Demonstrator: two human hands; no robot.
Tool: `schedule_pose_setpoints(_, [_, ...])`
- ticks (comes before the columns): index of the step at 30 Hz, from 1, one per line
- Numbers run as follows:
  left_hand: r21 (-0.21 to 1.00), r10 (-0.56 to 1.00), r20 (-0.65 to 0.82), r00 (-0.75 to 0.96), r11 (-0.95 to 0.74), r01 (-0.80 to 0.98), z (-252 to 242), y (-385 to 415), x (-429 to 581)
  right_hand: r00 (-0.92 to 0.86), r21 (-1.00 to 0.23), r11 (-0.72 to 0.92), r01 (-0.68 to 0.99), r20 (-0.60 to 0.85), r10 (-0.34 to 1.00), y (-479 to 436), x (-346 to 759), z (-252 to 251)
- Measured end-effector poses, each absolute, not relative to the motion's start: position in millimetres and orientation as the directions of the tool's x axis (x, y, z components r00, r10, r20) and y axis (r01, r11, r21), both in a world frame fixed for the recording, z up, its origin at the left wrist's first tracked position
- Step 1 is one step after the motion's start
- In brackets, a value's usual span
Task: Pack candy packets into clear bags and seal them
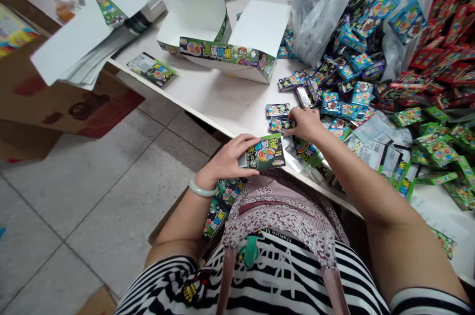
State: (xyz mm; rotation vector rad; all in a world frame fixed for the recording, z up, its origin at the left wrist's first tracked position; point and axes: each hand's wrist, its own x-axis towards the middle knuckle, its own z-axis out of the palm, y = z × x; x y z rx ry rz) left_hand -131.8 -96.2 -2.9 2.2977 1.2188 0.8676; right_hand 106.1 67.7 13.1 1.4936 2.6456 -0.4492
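My left hand grips a black and green candy packet at the table's front edge, printed side up. My right hand has its fingertips down on a small dark purple candy box, thumb and finger pressed against its right end. Just behind that box lies a similar small box. Right of my hand spreads a heap of small blue candy boxes mixed with purple ones. Below my right wrist, more green packets are partly hidden by the arm.
An open display carton stands at the back, with a flat packet to its left. Red boxes and green boxes pile up right, beside a clear plastic bag. Card sheets rest on a brown carton.
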Motion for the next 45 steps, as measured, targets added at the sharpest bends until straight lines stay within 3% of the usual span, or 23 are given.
schedule_pose_setpoints(3, [0.586, 0.842, 0.350, 0.410, -0.539, 0.605, 0.3, -98.7, -136.4, -0.522, -0.429, 0.435, 0.792, -0.107, 0.846, 61.7, 111.7, 12.1])
schedule_pose_setpoints(6, [0.586, 0.854, 0.362, 0.373, -0.520, 0.622, 3.7, -103.4, -140.5, -0.508, -0.567, 0.489, 0.662, 0.140, 0.850, 43.7, 138.2, 21.6])
schedule_pose_setpoints(8, [0.588, 0.856, 0.372, 0.358, -0.516, 0.623, 5.2, -104.8, -140.8, -0.480, -0.479, 0.578, 0.660, 0.322, 0.816, 25.8, 167.3, 34.1])
schedule_pose_setpoints(11, [0.581, 0.842, 0.400, 0.363, -0.539, 0.610, 7.0, -99.1, -133.3, -0.443, -0.186, 0.555, 0.811, 0.424, 0.790, -3.3, 214.8, 50.5])
schedule_pose_setpoints(14, [0.565, 0.811, 0.443, 0.381, -0.583, 0.584, 10.5, -84.3, -114.4, -0.454, 0.001, 0.475, 0.880, 0.296, 0.840, -26.5, 249.7, 50.1])
schedule_pose_setpoints(16, [0.547, 0.793, 0.461, 0.397, -0.607, 0.577, 13.8, -73.1, -98.5, -0.494, -0.001, 0.498, 0.867, 0.125, 0.861, -35.8, 264.3, 41.9])
schedule_pose_setpoints(18, [0.524, 0.783, 0.459, 0.420, -0.620, 0.584, 16.5, -64.0, -83.7, -0.518, -0.081, 0.517, 0.852, 0.009, 0.855, -40.0, 275.1, 32.9])
schedule_pose_setpoints(25, [0.481, 0.738, 0.411, 0.536, -0.675, 0.560, 8.7, -54.6, -54.2, -0.396, -0.204, 0.386, 0.900, -0.007, 0.918, -29.3, 300.0, 16.3])
schedule_pose_setpoints(29, [0.516, 0.729, 0.366, 0.579, -0.677, 0.525, 1.5, -53.6, -50.7, -0.376, -0.402, 0.372, 0.837, 0.071, 0.924, -30.4, 304.8, 23.0])
schedule_pose_setpoints(32, [0.545, 0.721, 0.344, 0.602, -0.675, 0.497, 0.8, -51.3, -50.6, -0.483, -0.547, 0.478, 0.687, 0.148, 0.863, -38.9, 304.6, 44.0])
schedule_pose_setpoints(34, [0.563, 0.695, 0.354, 0.626, -0.693, 0.451, 2.2, -48.8, -48.9, -0.614, -0.591, 0.553, 0.587, 0.121, 0.780, -42.9, 301.5, 60.6])
schedule_pose_setpoints(38, [0.563, 0.639, 0.365, 0.677, -0.730, 0.386, 4.5, -43.7, -43.7, -0.747, -0.603, 0.600, 0.526, 0.010, 0.665, -40.0, 291.9, 81.2])
schedule_pose_setpoints(45, [0.564, 0.638, 0.375, 0.672, -0.732, 0.381, -1.4, -39.6, -44.3, -0.777, -0.517, 0.652, 0.554, -0.040, 0.629, -29.6, 286.2, 84.3])
